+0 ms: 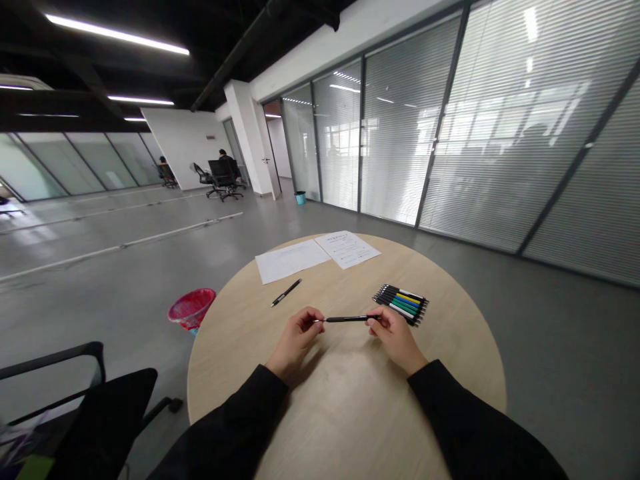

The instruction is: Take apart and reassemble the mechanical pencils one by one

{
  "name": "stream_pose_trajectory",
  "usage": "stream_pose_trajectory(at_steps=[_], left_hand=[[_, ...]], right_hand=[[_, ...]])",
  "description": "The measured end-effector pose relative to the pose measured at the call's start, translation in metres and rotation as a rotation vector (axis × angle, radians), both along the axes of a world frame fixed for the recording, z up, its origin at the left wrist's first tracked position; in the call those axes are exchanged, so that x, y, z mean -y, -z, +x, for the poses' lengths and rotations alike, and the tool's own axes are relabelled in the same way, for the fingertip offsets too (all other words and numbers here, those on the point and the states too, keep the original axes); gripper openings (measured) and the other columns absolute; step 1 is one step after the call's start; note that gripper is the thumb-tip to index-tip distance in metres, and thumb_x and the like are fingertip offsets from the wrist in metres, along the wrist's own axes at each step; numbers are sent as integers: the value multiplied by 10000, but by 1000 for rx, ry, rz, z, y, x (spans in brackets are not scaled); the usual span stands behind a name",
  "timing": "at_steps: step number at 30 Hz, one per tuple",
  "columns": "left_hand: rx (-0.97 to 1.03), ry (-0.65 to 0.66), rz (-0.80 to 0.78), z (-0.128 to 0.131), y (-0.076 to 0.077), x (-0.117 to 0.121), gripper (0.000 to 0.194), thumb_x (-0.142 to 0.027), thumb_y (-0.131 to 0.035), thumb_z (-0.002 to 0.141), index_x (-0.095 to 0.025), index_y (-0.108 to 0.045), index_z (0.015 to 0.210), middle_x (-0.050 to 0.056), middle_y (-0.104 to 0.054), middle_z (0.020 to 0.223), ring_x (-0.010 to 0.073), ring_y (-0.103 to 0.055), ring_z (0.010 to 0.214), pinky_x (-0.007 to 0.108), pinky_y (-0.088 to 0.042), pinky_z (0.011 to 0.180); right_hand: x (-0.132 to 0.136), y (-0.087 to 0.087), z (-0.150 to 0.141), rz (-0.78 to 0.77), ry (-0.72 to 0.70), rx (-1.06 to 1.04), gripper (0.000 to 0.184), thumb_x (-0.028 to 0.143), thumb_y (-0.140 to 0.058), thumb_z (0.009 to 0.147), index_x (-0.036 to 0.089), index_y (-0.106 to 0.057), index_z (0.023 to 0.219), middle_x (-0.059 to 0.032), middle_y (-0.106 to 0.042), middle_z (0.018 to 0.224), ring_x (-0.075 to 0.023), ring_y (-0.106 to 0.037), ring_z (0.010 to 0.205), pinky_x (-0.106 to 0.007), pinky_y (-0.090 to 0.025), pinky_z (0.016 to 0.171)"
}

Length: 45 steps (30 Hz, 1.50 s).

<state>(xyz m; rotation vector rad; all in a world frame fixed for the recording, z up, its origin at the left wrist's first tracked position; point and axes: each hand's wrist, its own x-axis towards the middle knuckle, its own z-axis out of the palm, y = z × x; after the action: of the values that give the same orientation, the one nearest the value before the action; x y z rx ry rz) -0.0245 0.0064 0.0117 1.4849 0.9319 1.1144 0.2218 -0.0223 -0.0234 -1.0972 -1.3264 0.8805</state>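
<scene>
Both my hands hold one black pen level above the round wooden table. My left hand pinches its left tip, fingers closed. My right hand grips its right end, fingers curled. Just right of my right hand lies a row of several pens with black, yellow, blue, green and white barrels. Another black pen lies alone on the table to the upper left.
Two white paper sheets lie at the table's far edge. A red waste bin stands on the floor at left, a black chair at near left. Glass walls with blinds run along the right. People sit at distant chairs.
</scene>
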Motion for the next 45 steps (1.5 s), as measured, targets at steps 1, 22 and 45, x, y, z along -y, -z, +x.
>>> stream_pose_trajectory(at_steps=[1,22,45], left_hand=[[-5,5,-2,0,0,0,174,-291,-712,775,-160,-631,856,-8,-594,702,131,-558,682,245,-429,674],[6,-89,-14,-1,9,-9,317,-431,-657,834,-179,-539,986,35,-676,836,157,-654,724,293,-515,706],[-626,18,360,-12,17,-16,171,-319,-590,862,-213,-723,876,78,-642,863,231,-581,804,344,-445,773]], right_hand=[[0,0,0,0,1,-3,230,404,-662,828,187,-646,902,-12,-626,749,-162,-619,640,-282,-518,608],[2,-4,0,-51,-13,-106,289,460,-688,799,192,-625,888,-24,-659,777,-156,-615,639,-284,-514,608],[-3,5,16,-62,5,-107,330,482,-704,796,187,-623,921,-41,-676,807,-168,-622,661,-279,-491,587]])
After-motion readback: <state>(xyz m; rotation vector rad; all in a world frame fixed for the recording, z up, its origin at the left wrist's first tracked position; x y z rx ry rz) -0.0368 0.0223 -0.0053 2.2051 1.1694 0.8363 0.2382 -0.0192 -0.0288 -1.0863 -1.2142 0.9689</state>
